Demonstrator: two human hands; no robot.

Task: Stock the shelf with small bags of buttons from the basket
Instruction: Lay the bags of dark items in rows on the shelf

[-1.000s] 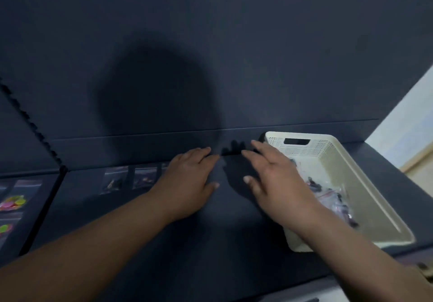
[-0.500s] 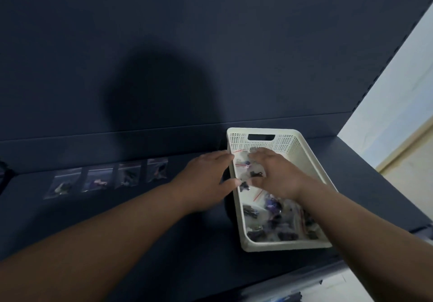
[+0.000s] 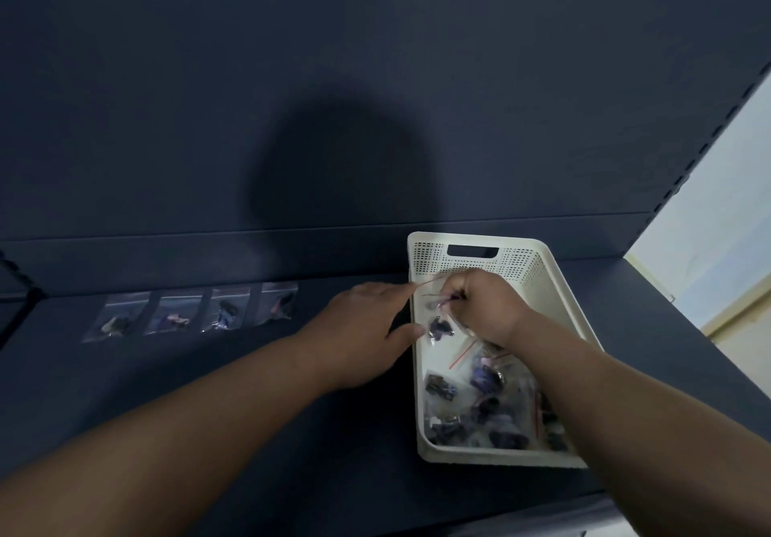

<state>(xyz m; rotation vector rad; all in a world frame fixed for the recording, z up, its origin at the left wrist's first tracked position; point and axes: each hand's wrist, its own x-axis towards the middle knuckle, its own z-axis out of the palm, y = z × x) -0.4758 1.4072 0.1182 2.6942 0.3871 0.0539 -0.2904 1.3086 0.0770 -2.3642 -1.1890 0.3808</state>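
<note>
Both hands have left the shelf (image 3: 292,432) for the basket (image 3: 517,261); right hand (image 3: 479,307) now at its far end, fingers curled, pinching a bag (image 3: 440,326); left hand (image 3: 363,328) at its left rim, fingers straight; four stocked bags (image 3: 200,313) left of it; next pick underway.

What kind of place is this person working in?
Probably a shop or stockroom: a dark shelf with a slotted upright, a row of small bags of buttons laid out on it, and a white basket holding more.

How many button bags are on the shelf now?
4 small clear plastic bags in a row on the dark shelf: leftmost, second, third, fourth nearest the left hand.
</note>
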